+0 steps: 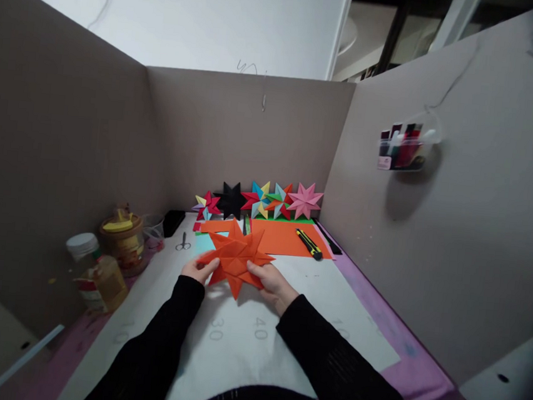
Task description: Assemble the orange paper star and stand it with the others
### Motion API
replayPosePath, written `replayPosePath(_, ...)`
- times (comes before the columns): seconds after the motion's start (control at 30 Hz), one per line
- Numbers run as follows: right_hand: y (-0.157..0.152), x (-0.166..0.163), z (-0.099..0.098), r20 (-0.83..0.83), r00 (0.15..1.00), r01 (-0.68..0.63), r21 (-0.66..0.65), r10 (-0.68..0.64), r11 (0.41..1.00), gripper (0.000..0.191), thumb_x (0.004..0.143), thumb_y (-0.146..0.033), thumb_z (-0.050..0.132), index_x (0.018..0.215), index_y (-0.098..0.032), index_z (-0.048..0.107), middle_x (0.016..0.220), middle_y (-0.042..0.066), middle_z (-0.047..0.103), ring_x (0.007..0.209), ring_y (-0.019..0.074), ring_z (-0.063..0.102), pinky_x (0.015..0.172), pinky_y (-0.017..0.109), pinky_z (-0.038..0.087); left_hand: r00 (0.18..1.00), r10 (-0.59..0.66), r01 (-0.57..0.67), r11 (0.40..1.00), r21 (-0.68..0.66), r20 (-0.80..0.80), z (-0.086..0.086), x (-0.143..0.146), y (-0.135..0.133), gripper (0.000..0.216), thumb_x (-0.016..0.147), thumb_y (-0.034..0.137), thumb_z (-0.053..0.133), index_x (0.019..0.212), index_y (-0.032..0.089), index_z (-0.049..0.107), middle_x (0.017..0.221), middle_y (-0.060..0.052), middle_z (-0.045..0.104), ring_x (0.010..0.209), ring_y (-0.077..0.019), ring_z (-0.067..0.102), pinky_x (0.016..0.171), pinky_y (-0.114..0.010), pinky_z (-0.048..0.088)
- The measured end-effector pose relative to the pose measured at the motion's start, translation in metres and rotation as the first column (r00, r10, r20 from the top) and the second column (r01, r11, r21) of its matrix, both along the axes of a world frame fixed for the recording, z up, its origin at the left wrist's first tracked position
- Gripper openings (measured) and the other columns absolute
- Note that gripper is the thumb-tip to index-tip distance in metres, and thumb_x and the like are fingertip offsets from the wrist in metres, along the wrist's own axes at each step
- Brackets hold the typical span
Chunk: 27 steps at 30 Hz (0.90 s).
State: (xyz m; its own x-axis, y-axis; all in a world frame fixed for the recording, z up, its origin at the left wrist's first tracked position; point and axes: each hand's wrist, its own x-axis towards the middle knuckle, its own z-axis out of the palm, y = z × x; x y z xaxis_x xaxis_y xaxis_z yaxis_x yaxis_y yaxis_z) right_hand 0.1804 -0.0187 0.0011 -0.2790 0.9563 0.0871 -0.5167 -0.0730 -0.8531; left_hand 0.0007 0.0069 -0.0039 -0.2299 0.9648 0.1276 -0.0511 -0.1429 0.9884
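An orange folded paper star (236, 257) with several points is held up above the white sheet (250, 368), between my two hands. My left hand (199, 270) grips its left points, thumb on the front face. On the other side my right hand (273, 284) pinches a right-hand point, thumb also in front and fingers behind. Beyond the star lie orange paper sheets (277, 235), with a yellow and black utility knife (309, 244) on top. Small scissors (184, 242) rest to the left of the star.
Finished paper stars lean along the back wall, among them a black star (231, 200) and a pink star (305, 200). At left stand a white-capped bottle (99, 275) and a yellow-brown tub (125, 243). A clear bin (406, 147) hangs on the right wall.
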Motion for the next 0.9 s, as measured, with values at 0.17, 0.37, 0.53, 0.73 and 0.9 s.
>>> replayPosePath(0.17,0.001,0.004,0.001,0.033,0.999,0.037,0.014,-0.037,0.999,0.039,0.067,-0.037,0.07,0.099,-0.015,0.063,0.106,0.01,0.066,0.097,0.0246,0.062,0.094,0.042,0.04,0.8,0.436,-0.231,0.858,0.458,-0.412,0.013,-0.014,-0.002,0.027,0.056,0.037,0.072,0.076,0.02,0.066,0.08,-0.005,0.058,0.082,-0.0205,0.056,0.077,-0.033,0.044)
replayPosePath(0.37,-0.004,-0.001,0.003,0.125,0.992,-0.006,0.08,-0.004,0.997,0.04,0.066,-0.04,0.07,0.097,-0.015,0.065,0.106,0.01,0.066,0.098,0.0243,0.061,0.095,0.043,0.038,0.821,0.337,-0.101,0.88,0.464,-0.46,0.015,-0.01,-0.009,0.013,0.067,0.034,0.063,0.068,0.023,0.07,0.069,-0.005,0.063,0.073,-0.0194,0.056,0.069,-0.03,0.044)
replayPosePath(0.53,-0.003,0.001,0.0,0.183,0.983,-0.025,0.138,-0.001,0.99,0.039,0.068,-0.04,0.068,0.099,-0.016,0.065,0.106,0.01,0.065,0.099,0.0236,0.06,0.095,0.044,0.038,0.883,0.289,-0.118,0.9,0.42,-0.371,0.019,-0.005,-0.013,0.013,0.065,0.033,0.064,0.065,0.022,0.069,0.068,-0.004,0.063,0.066,-0.017,0.055,0.061,-0.027,0.044)
replayPosePath(0.73,-0.003,0.004,-0.002,0.264,0.964,-0.017,0.173,-0.03,0.985,0.038,0.069,-0.041,0.067,0.1,-0.019,0.065,0.107,0.009,0.065,0.099,0.0236,0.06,0.094,0.046,0.039,0.911,0.245,-0.094,0.906,0.413,-0.332,0.026,-0.003,-0.017,0.013,0.063,0.034,0.064,0.062,0.022,0.068,0.065,-0.002,0.062,0.059,-0.0148,0.052,0.058,-0.026,0.043)
replayPosePath(0.9,-0.002,0.005,-0.004,0.289,0.957,-0.019,0.166,-0.03,0.986,0.039,0.069,-0.041,0.066,0.101,-0.019,0.065,0.108,0.009,0.064,0.099,0.0238,0.059,0.095,0.046,0.037,0.916,0.2,-0.047,0.914,0.404,-0.347,0.029,-0.003,-0.018,0.013,0.063,0.033,0.064,0.06,0.021,0.067,0.065,-0.003,0.062,0.061,-0.0154,0.054,0.055,-0.025,0.041)
